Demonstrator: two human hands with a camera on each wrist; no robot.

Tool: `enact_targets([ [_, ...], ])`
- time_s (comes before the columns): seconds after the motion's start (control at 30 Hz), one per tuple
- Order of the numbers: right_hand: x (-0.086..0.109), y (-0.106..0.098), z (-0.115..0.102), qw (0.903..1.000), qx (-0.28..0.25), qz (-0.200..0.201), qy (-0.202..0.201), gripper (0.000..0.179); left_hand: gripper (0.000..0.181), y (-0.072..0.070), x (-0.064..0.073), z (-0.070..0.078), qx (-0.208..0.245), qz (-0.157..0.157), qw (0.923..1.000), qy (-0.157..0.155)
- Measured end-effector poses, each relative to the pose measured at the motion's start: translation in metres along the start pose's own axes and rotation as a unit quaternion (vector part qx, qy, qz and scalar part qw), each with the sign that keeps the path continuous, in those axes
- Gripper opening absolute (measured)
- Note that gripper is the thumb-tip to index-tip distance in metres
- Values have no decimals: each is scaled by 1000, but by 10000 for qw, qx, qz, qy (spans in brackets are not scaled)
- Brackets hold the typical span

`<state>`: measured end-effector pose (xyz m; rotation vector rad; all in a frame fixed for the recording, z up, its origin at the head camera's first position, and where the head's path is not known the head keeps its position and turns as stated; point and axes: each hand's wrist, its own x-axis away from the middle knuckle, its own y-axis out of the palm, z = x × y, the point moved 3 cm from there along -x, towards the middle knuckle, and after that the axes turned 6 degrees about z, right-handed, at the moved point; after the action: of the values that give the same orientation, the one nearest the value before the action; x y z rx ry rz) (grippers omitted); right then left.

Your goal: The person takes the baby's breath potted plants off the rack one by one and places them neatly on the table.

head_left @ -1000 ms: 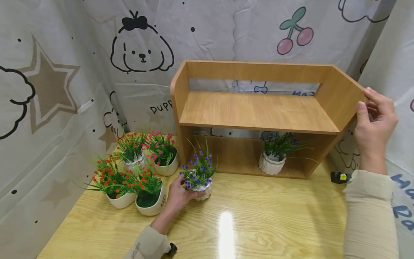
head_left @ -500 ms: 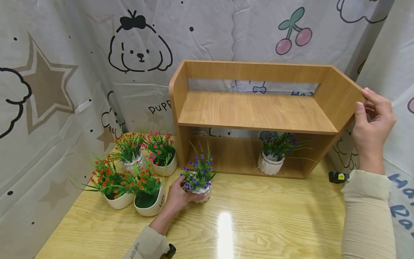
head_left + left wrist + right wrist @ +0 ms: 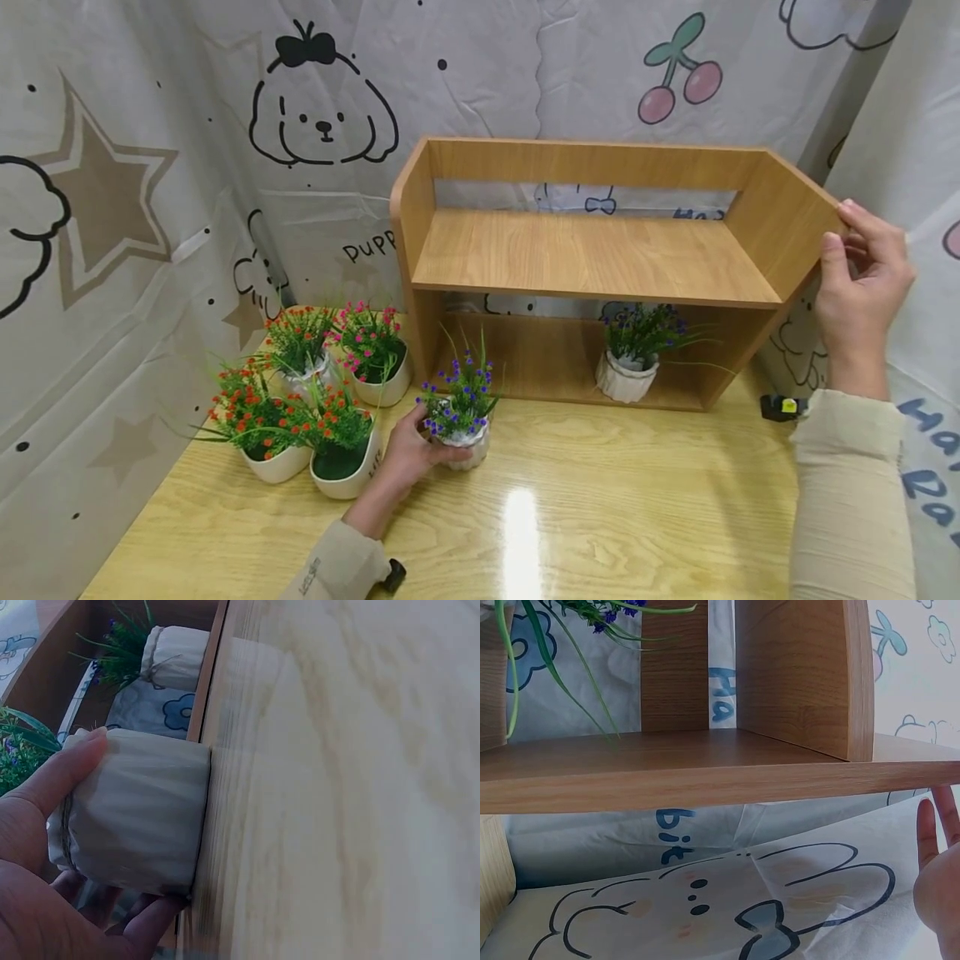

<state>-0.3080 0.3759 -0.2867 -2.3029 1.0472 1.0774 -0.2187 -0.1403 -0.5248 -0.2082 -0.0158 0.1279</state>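
In the head view my left hand (image 3: 408,454) holds a potted plant (image 3: 465,408) with small purple-blue flowers, low over the table in front of the shelf's left part. The left wrist view shows its white pleated pot (image 3: 139,810), tied with a cord; thumb and fingers are around it and its base is at the tabletop. My right hand (image 3: 862,292) grips the front edge of the right side panel of a two-tier wooden shelf (image 3: 592,258). Only part of this hand (image 3: 941,885) appears in the right wrist view. A similar potted plant (image 3: 630,375) stands on the lower tier, right side.
Left of the shelf, several potted plants cluster: one pink-flowered plant (image 3: 382,375) and orange-red ones, including a front pot (image 3: 348,475). A small black object with a yellow patch (image 3: 783,408) lies right of the shelf. Printed cloth (image 3: 480,75) hangs behind and at both sides.
The left hand and its potted plant have shifted very slightly toward the front and right, then stayed nearly still. The right hand keeps its place on the shelf.
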Motion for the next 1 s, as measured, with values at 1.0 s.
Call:
enact_targets([
  [1.0, 3, -1, -18, 9997, -195, -22, 146, 28, 80, 1, 3, 5, -24, -124, 9999, 1],
])
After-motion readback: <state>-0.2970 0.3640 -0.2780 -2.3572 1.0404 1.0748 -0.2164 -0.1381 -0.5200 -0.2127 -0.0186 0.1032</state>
